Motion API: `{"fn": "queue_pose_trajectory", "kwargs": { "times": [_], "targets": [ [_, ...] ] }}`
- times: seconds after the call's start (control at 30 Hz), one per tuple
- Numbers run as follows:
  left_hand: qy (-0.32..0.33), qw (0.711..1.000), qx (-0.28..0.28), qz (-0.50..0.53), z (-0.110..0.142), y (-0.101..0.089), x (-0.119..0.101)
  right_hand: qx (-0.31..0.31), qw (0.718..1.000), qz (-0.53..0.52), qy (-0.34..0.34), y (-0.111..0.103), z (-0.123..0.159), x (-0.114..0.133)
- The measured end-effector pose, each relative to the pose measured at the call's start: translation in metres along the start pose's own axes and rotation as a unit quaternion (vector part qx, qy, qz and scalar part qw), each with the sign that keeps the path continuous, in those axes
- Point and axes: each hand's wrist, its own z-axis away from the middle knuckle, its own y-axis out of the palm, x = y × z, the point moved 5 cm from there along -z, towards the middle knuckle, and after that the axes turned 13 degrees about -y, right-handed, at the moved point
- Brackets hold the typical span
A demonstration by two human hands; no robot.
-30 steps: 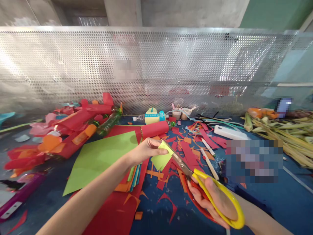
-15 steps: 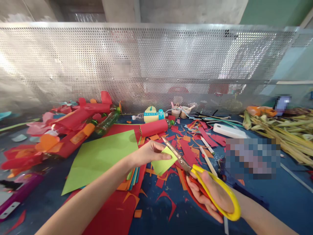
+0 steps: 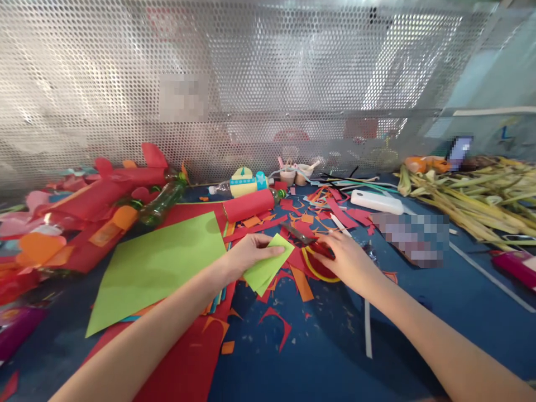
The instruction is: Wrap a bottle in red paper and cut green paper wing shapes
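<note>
My left hand (image 3: pixel 247 254) pinches a small folded piece of light green paper (image 3: pixel 268 268) just above the blue table. My right hand (image 3: pixel 347 259) is low over the yellow-and-red handles of the scissors (image 3: pixel 299 233), which lie on red paper scraps with their blades pointing left and away, shut or nearly so. Its fingers still rest on the handles. The blades' tip lies close to the green piece's far corner. A large light green sheet (image 3: pixel 154 268) lies left of my left hand, on a red sheet (image 3: pixel 188 357).
A perforated metal screen (image 3: pixel 251 84) closes off the table's far side. Red and orange paper crafts on bottles (image 3: pixel 84 206) crowd the left. A red paper-wrapped bottle (image 3: pixel 247 205), a white case (image 3: pixel 377 202) and dry plant stalks (image 3: pixel 473 195) lie behind and to the right.
My right hand has lowered the scissors from the green piece down onto the table scraps. The left hand keeps the green piece and has dropped slightly. The camera has tilted down.
</note>
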Motion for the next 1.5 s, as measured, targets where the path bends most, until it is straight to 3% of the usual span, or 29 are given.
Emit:
{"fn": "queue_pose_trajectory", "kwargs": {
  "times": [0.1,0.2,0.27,0.4,0.6,1.03,1.5],
  "targets": [
    [0.004,1.000,0.017,-0.023,0.002,0.009,0.001,-0.047,0.988,-0.147,-0.023,-0.004,0.002,0.013],
    [0.033,0.997,0.035,-0.062,0.006,0.021,-0.001,-0.002,0.933,-0.359,0.004,0.004,0.006,0.025],
    [0.053,0.994,0.038,-0.084,0.008,0.027,-0.002,0.021,0.913,-0.406,0.017,0.008,0.007,0.029],
    [0.078,0.991,0.050,-0.101,0.012,0.029,-0.010,-0.003,0.929,-0.369,0.000,0.005,0.006,0.026],
    [0.063,0.992,0.035,-0.105,0.011,0.015,-0.015,-0.071,0.947,-0.313,0.005,-0.006,0.004,0.013],
    [0.020,0.994,0.068,-0.081,0.009,0.018,-0.009,-0.032,0.939,-0.340,0.041,-0.003,0.002,0.010],
    [0.013,0.993,0.105,-0.048,0.005,0.019,-0.004,-0.038,0.945,-0.324,0.033,-0.005,0.003,0.011]
  ]
}}
